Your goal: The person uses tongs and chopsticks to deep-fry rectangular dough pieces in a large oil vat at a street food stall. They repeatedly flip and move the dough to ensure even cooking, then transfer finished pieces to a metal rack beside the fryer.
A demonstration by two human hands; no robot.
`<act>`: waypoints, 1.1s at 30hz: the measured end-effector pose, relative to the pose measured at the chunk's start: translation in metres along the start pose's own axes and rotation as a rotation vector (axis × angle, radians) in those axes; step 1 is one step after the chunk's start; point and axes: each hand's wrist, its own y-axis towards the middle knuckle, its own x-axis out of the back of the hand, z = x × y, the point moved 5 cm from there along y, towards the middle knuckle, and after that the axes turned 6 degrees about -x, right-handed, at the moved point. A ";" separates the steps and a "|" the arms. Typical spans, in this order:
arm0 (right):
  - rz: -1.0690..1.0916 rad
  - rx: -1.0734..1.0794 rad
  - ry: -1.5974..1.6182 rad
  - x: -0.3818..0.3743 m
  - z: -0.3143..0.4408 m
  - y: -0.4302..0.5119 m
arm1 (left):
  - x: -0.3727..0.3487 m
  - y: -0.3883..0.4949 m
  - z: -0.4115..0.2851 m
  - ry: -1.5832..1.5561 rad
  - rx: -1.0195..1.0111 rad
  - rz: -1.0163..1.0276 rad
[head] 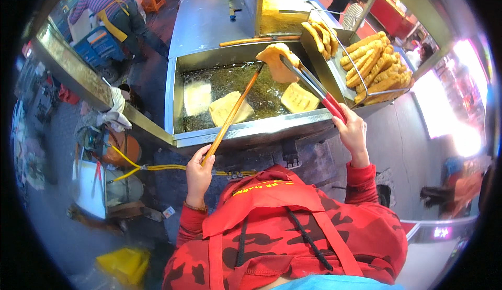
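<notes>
My left hand [199,172] grips a long wooden stick [231,117] with a dark tip, which slants over the hot oil [235,77] in a steel frying vat [251,131]. Red-handled metal tongs [310,80] are in my right hand [352,131]. Their jaws clasp a browned piece of fried dough [279,60] above the oil at the vat's far side. The stick's tip is close to its lower left edge; whether they touch I cannot tell. A square dough piece [230,108] floats partly behind the stick. Another dough piece [300,98] floats below the tongs.
On the vat's right, a wire-railed steel tray [337,68] carries several fried dough sticks [374,60]. A wooden rod [259,40] lies along the vat's back edge. Left stand a metal post [94,76] and yellow gas hoses [164,167]. A person in an apron [111,9] bends over a blue cart [100,45].
</notes>
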 end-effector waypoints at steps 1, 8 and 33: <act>-0.003 0.004 0.022 0.001 0.001 -0.001 | -0.001 -0.002 -0.002 0.009 -0.020 -0.008; -0.076 0.020 0.073 0.006 0.003 -0.004 | -0.002 -0.011 -0.023 0.090 -0.107 -0.043; -0.016 0.101 -0.013 -0.015 -0.010 -0.005 | -0.005 -0.018 -0.029 0.314 -0.172 -0.037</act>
